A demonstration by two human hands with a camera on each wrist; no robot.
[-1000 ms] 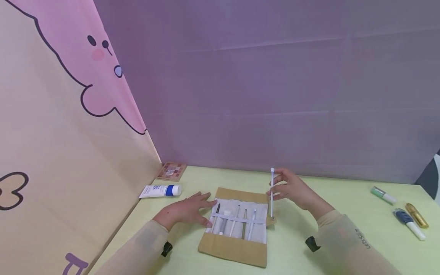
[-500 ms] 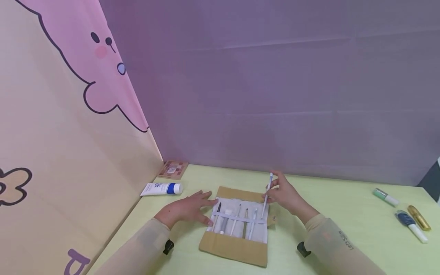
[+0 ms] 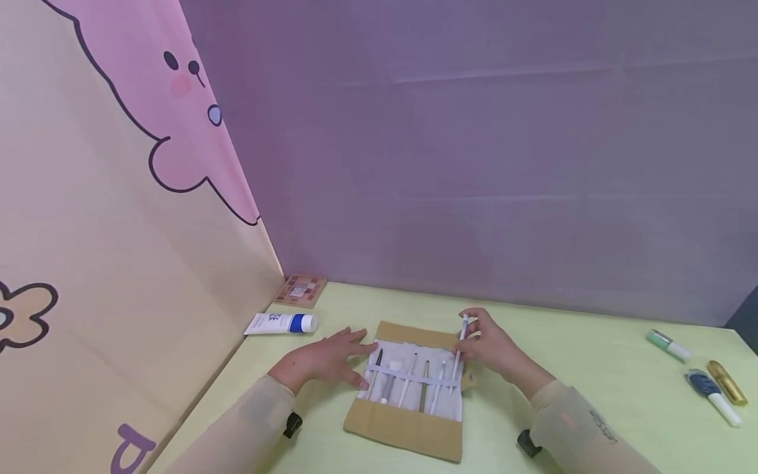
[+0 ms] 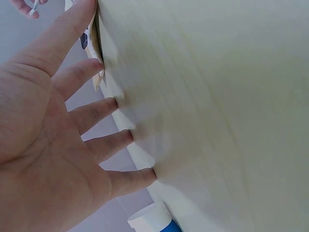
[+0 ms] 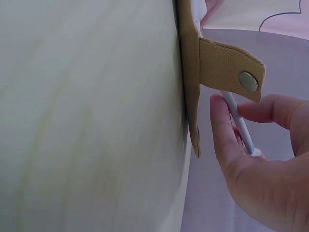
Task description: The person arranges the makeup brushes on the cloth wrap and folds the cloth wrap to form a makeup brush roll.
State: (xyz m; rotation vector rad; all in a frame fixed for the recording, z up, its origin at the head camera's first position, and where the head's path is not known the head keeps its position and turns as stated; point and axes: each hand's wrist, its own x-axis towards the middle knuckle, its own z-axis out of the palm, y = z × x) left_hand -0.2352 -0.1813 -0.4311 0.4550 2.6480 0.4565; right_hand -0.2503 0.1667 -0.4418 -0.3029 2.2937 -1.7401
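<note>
A tan fabric brush roll lies unfolded on the table, with several slim brush-like sticks under the pale elastic band across its lining. My right hand pinches a slim white brush between thumb and fingers. The brush leans over the roll's right side, its lower end at the band by the rightmost slot. In the right wrist view, a snap tab partly covers the brush. My left hand has its fingers spread, thumb and fingertips at the roll's left edge.
A white tube with a blue band and a checked palette box lie at the back left. On the right side lie a green-and-white tube, a dark blue bottle with a white cap and a gold tube. Fabric walls stand behind and left.
My right hand has moved left and down, bringing the white brush from beside the roll onto its right slot area, lower end at the band. The left hand stays at the roll's edge.
</note>
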